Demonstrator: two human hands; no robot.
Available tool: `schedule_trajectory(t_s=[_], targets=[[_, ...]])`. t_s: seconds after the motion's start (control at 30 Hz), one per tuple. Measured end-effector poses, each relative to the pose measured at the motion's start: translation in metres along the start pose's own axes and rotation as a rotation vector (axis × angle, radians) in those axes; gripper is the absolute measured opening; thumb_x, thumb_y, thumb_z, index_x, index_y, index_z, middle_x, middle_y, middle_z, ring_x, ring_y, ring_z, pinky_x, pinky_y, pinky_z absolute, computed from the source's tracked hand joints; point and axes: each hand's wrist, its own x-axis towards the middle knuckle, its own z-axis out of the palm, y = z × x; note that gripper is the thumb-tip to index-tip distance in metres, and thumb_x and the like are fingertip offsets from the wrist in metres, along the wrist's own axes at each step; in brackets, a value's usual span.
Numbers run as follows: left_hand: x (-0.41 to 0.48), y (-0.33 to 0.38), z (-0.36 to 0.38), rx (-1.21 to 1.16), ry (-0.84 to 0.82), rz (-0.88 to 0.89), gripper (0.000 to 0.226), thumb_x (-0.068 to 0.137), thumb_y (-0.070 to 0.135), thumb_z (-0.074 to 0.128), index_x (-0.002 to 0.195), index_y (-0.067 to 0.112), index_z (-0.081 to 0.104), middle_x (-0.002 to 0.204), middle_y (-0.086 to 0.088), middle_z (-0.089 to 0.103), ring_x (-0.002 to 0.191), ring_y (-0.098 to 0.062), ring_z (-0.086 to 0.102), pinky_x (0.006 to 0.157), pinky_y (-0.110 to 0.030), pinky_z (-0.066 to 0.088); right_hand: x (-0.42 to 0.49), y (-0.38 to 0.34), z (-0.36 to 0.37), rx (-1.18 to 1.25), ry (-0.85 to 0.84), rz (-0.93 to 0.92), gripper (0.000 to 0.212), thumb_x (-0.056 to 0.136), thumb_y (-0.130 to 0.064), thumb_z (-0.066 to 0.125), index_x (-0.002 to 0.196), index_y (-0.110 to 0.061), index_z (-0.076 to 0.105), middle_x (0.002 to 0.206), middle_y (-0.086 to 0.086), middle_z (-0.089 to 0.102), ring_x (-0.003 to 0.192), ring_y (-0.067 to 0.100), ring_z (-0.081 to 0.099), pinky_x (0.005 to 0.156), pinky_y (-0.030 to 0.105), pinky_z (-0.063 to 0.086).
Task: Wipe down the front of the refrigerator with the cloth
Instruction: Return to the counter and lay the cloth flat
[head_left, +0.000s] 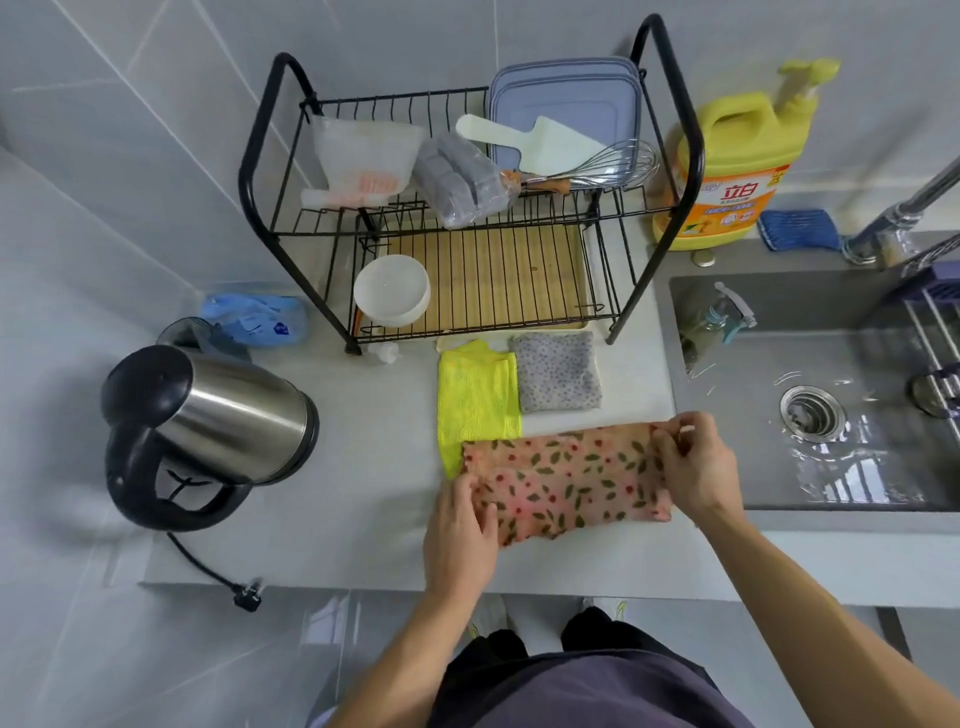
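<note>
A kettle (208, 421) stands at the surface's (363, 519) left. The left hand (460, 535) pinches the floral cloth's (566, 480) left end; the cloth lies stretched on the surface, overlapping a yellow cloth (475, 397). The right hand (693, 467) pinches its right end, beside the sink (727, 514).

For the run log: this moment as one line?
left hand: holds floral cloth | right hand: pinches floral cloth | floral cloth: on counter | refrigerator: unseen
</note>
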Motion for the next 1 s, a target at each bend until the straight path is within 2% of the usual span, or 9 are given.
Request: schedule_trajectory(t_s=[0.07,0.13,0.33,0.43,0.53,0.63,0.8,0.9,1.0], targets=[[-0.009,-0.001,0.005,-0.014,0.049,-0.067,0.030,0.093,0.024,0.076,0.115,0.012,0.060,0.108,-0.004,0.062,0.101,-0.027,0.063,0.078,-0.042,0.057,0.001,0.006,-0.003,-0.066,0.000,0.027,0.037,0.102,-0.033,0.063,0.131,-0.012,0.052,0.110,0.006,0.066,0.098,0.033,0.063,0.085,0.042,0.054],[-0.016,-0.005,0.007,0.025,0.053,-0.088,0.028,0.091,0.033,0.077,0.102,0.014,0.059,0.099,-0.002,0.061,0.094,-0.027,0.062,0.073,-0.043,0.056,-0.003,0.016,-0.002,-0.212,0.000,0.073,0.042,0.101,-0.037,0.064,0.127,-0.005,0.055,0.115,0.013,0.065,0.105,0.036,0.061,0.084,0.038,0.046],[-0.024,-0.008,0.001,0.079,-0.046,-0.189,0.024,0.097,0.038,0.070,0.096,0.019,0.055,0.096,0.005,0.057,0.093,-0.021,0.059,0.072,-0.034,0.045,-0.035,0.044,0.009,-0.345,-0.019,0.019,0.026,0.098,-0.029,0.071,0.100,-0.003,0.067,0.106,0.019,0.061,0.079,0.028,0.049,0.071,0.035,0.039],[-0.019,-0.004,-0.003,0.106,-0.087,-0.171,0.013,0.100,0.030,0.066,0.099,0.018,0.063,0.097,0.005,0.060,0.093,-0.022,0.062,0.073,-0.036,0.049,-0.039,0.045,0.011,-0.289,-0.019,0.043,0.023,0.098,-0.028,0.071,0.093,-0.006,0.066,0.106,0.018,0.063,0.078,0.030,0.054,0.069,0.035,0.041],[-0.012,-0.001,-0.011,0.079,-0.067,-0.199,0.014,0.100,0.030,0.066,0.090,0.020,0.065,0.089,0.005,0.068,0.083,-0.021,0.064,0.068,-0.037,0.052,-0.038,0.039,0.000,-0.173,-0.023,0.108,0.022,0.098,-0.027,0.072,0.095,-0.008,0.063,0.083,0.006,0.066,0.079,0.030,0.058,0.065,0.034,0.039],[-0.007,0.001,-0.026,0.152,-0.112,-0.209,0.018,0.100,0.033,0.065,0.088,0.022,0.073,0.086,0.004,0.076,0.084,-0.023,0.068,0.068,-0.036,0.054,-0.034,0.034,-0.014,-0.016,-0.020,0.162,0.024,0.093,-0.029,0.078,0.102,-0.011,0.063,0.087,0.003,0.071,0.079,0.025,0.067,0.062,0.031,0.044],[0.000,0.018,-0.054,0.263,-0.080,-0.155,0.020,0.101,0.029,0.062,0.092,0.022,0.078,0.093,0.003,0.078,0.086,-0.025,0.068,0.065,-0.031,0.044,-0.024,0.021,-0.028,0.234,-0.068,0.192,0.021,0.086,-0.022,0.086,0.094,-0.013,0.069,0.081,0.010,0.077,0.069,0.026,0.069,0.073,0.044,0.056],[0.010,0.028,-0.069,-0.015,-0.063,-0.236,0.018,0.101,0.026,0.061,0.091,0.020,0.074,0.088,0.006,0.073,0.076,-0.014,0.061,0.062,-0.029,0.040,-0.024,0.007,-0.035,0.462,-0.089,0.174,0.010,0.090,-0.009,0.080,0.091,-0.005,0.070,0.083,0.018,0.076,0.068,0.025,0.063,0.075,0.041,0.056],[0.028,0.028,-0.077,-0.484,-0.039,-0.400,0.015,0.088,0.028,0.063,0.080,0.015,0.066,0.074,0.000,0.071,0.074,-0.024,0.069,0.072,-0.040,0.052,-0.030,0.005,-0.040,0.592,-0.065,0.133,0.005,0.093,-0.004,0.075,0.092,-0.004,0.070,0.081,0.018,0.073,0.068,0.025,0.062,0.072,0.034,0.056]])
